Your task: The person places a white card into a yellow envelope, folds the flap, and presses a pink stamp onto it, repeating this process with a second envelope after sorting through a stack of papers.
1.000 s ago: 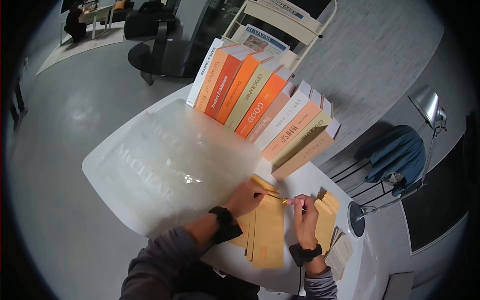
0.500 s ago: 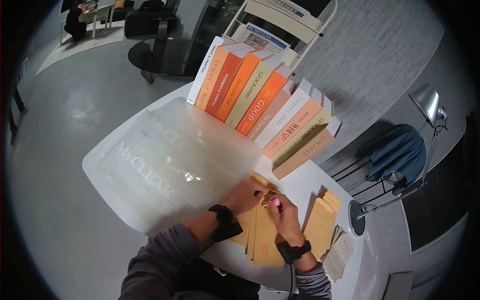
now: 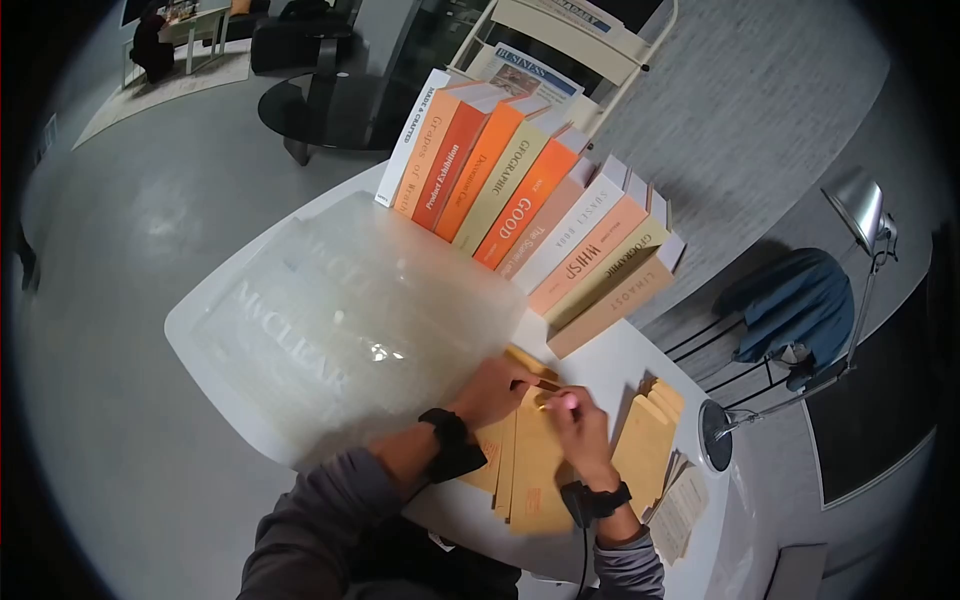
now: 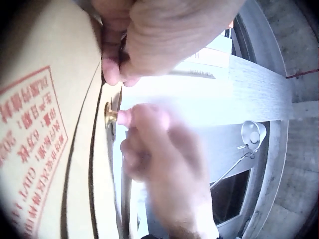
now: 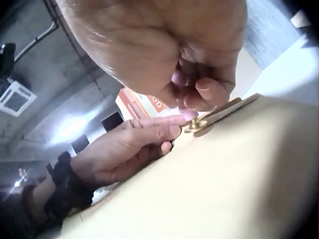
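Observation:
My right hand point(image 3: 585, 435) grips the pink handle of a wax seal stamp point(image 4: 122, 117). The stamp's brass head meets the flap edge of the top kraft envelope point(image 3: 540, 470). In the right wrist view, the brass head point(image 5: 194, 124) sits close beside the left fingertips. My left hand point(image 3: 492, 392) pinches that envelope at its flap end, thumb and fingertips together at the edge. More envelopes point(image 3: 487, 455) lie beneath and to the left, one with red printed characters point(image 4: 37, 124). Whatever is directly under the brass head is hidden.
A frosted plastic bag point(image 3: 330, 310) marked McCLEAR covers the table's left. A row of books point(image 3: 510, 190) stands along the far edge. At right are another envelope stack point(image 3: 643, 435), printed papers point(image 3: 683, 508) and a desk lamp's base point(image 3: 716, 435).
My right hand has moved left with the stamp, from beside the envelope to over its flap. The left hand has stayed at the flap end.

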{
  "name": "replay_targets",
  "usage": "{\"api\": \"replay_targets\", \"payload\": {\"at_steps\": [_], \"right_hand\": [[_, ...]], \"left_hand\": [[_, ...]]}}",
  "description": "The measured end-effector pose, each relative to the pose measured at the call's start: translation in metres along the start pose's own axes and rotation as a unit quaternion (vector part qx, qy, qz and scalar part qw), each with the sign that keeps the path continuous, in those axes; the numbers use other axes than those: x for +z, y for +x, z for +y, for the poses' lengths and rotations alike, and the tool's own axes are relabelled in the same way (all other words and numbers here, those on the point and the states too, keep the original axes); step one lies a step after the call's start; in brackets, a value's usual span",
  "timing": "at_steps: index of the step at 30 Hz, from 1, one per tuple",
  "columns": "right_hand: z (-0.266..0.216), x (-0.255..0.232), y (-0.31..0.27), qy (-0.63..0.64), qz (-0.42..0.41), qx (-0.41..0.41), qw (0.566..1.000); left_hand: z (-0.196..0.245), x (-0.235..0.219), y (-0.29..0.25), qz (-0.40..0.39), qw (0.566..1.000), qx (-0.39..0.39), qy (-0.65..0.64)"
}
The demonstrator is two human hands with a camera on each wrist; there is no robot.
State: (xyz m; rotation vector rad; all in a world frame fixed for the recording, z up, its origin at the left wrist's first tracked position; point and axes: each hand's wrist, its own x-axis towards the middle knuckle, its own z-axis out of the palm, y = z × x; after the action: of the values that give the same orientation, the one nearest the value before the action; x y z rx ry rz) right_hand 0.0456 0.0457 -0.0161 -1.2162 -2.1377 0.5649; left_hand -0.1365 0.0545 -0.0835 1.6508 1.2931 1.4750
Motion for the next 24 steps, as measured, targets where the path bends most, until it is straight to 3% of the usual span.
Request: {"api": "replay_targets", "payload": {"at_steps": [3,7,10,14,18,21,24], "right_hand": [[0.01,-0.02,0.004,0.112,0.104,0.1,0.983],[0.046,-0.032,-0.002,0.004,0.12,0.114,0.986],[0.047,-0.031,-0.014,-0.137,0.094,0.115,0.979],[0.063,-0.033,-0.023,-0.207,0.086,0.08,0.971],[0.051,-0.037,-0.031,-0.243,0.132,0.048,0.96],[0.021,-0.047,-0.04,-0.204,0.091,0.098,0.97],[0.002,-0.052,-0.061,-0.146,-0.018,0.165,0.975]], "left_hand": [[-0.001,-0.001,-0.003,0.005,1.0,-0.013,0.006],[0.02,-0.007,-0.001,-0.01,0.995,-0.09,-0.051],[0.015,-0.003,0.0,0.038,0.998,-0.01,-0.057],[0.014,-0.001,0.001,0.043,0.997,-0.008,-0.057],[0.017,0.0,0.004,0.072,0.995,0.022,-0.064],[0.026,-0.005,0.004,0.103,0.992,0.057,-0.043],[0.035,-0.011,0.002,0.097,0.993,0.054,0.033]]}}
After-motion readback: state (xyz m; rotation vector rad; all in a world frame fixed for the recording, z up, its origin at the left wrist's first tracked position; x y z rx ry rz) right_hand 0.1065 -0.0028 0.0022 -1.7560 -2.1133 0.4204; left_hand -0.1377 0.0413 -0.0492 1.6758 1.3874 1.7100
